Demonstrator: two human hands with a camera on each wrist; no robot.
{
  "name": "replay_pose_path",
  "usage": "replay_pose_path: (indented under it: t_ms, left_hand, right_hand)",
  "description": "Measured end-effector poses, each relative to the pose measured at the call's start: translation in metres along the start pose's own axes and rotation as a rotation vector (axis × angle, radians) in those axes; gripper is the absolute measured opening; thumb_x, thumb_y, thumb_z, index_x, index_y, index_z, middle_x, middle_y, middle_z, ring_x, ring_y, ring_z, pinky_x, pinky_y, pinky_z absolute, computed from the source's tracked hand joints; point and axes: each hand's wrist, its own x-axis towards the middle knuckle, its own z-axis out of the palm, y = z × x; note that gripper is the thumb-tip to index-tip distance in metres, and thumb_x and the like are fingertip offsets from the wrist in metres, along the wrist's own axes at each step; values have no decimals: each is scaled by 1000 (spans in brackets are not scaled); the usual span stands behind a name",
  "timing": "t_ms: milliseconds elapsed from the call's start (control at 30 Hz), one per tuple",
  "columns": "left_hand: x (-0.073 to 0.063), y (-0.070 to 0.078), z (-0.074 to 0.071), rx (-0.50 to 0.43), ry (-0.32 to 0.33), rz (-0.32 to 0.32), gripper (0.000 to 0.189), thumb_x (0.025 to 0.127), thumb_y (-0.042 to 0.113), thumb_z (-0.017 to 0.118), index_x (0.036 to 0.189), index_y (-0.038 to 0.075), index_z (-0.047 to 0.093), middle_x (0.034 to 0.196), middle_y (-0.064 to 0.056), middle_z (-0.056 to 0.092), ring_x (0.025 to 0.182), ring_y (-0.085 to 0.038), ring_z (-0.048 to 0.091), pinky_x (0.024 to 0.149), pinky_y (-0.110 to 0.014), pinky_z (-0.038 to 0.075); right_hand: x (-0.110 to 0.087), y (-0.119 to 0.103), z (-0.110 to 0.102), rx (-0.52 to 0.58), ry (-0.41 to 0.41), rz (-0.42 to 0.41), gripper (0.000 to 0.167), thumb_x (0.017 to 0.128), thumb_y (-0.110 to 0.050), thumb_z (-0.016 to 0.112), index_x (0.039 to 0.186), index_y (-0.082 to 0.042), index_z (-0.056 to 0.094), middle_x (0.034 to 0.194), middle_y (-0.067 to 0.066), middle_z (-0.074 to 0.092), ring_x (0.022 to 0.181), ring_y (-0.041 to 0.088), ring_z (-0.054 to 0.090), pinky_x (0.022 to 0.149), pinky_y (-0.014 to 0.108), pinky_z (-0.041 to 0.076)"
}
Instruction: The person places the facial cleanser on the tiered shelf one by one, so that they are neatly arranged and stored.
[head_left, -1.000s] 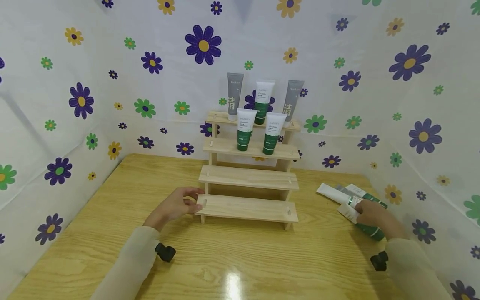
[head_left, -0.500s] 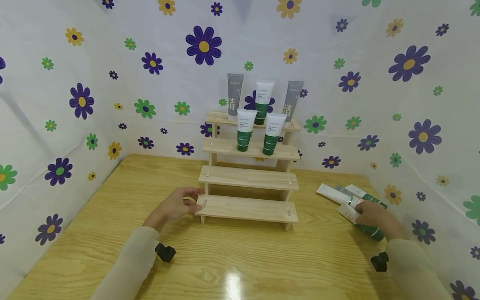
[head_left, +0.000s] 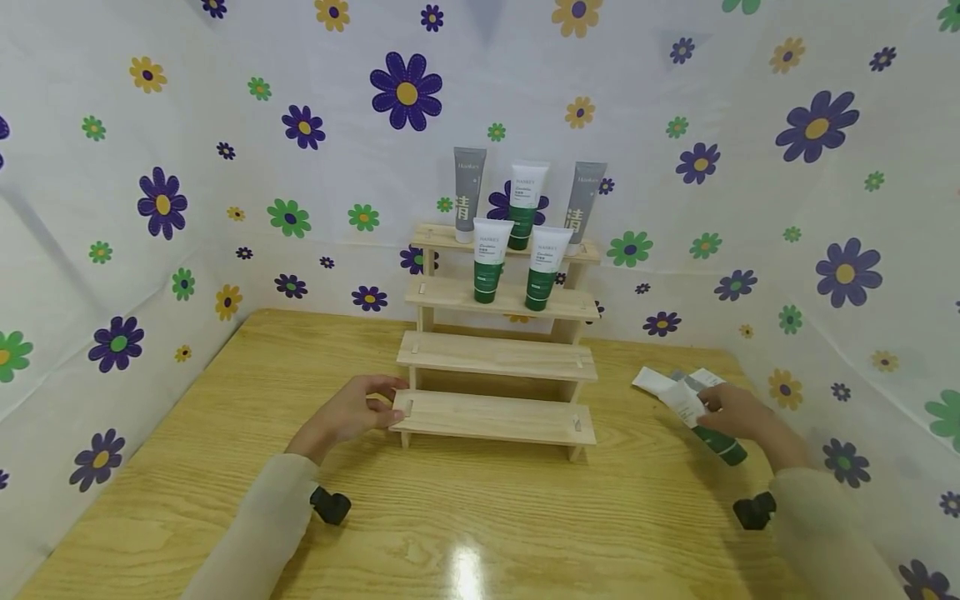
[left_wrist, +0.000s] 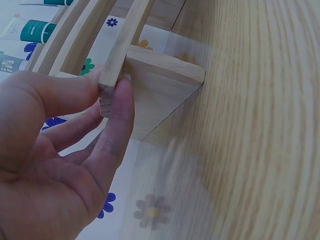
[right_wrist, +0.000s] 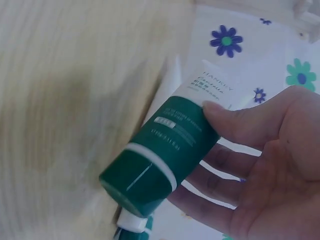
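My left hand (head_left: 348,412) pinches the left end of the lowest step of a stepped wooden display shelf (head_left: 491,417). In the left wrist view, thumb and fingers (left_wrist: 117,112) lie on either side of that board's end. Over on the right, my right hand (head_left: 738,412) holds a white and green squeeze tube (right_wrist: 165,140), thumb on its printed front and fingers behind. Under and behind this tube lie other tubes: a white-ended one (head_left: 651,380), a grey one (head_left: 678,375) and another white-ended one (head_left: 707,377), all partly covered.
Two grey tubes (head_left: 469,192) flank a white and green tube (head_left: 528,200) on the top step. Another white and green pair (head_left: 491,258) stands one step lower. Flower-printed cloth (head_left: 337,167) walls in the wooden table (head_left: 450,517) at the back and sides.
My right hand has lifted the white and green tube off the pile, moving it slightly up and left. The left hand keeps its place on the shelf.
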Motion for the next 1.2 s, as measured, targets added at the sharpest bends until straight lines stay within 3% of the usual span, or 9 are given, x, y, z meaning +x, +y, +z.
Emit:
replay_pose_path:
  t_ms: [133, 500, 633, 867, 1200]
  left_hand:
    - [-1, 1, 0, -7, -1, 7, 52, 96, 4, 71, 145, -2, 53, 124, -23, 59, 87, -17, 67, 81, -38, 63]
    - [-1, 1, 0, -9, 7, -27, 51, 96, 5, 71, 144, 1, 55, 125, -21, 58, 88, -16, 67, 81, -35, 62]
    - [-1, 0, -1, -16, 13, -41, 51, 96, 5, 71, 144, 3, 55, 125, -20, 58, 89, -17, 67, 80, -34, 62]
    - [0, 1, -1, -15, 5, -14, 51, 96, 4, 71, 145, 1, 54, 125, -21, 57, 89, -17, 68, 81, -35, 62]
    - [0, 1, 0, 13, 2, 13, 50, 97, 4, 71, 144, -1, 54, 126, -24, 56, 88, -17, 67, 80, -35, 63]
  right_hand:
    - [1, -12, -7, 1, 18, -11, 40, 92, -8, 69, 117, 22, 61, 97, 28, 72, 85, 32, 68, 73, 46, 59]
    - [8, -33, -12, 83, 50, -136, 34, 95, -7, 67, 118, 18, 64, 106, 30, 73, 91, 35, 71, 79, 49, 61]
    - [9, -44, -16, 86, 62, -146, 33, 96, -8, 68, 117, 16, 64, 105, 30, 72, 92, 38, 71, 78, 50, 61]
    - [14, -59, -22, 117, 77, -178, 27, 97, -7, 67, 113, 14, 66, 101, 26, 73, 87, 29, 71, 72, 38, 60]
    - [18, -75, -24, 144, 56, -169, 36, 99, -8, 66, 124, 17, 62, 107, 30, 72, 91, 31, 72, 76, 44, 62]
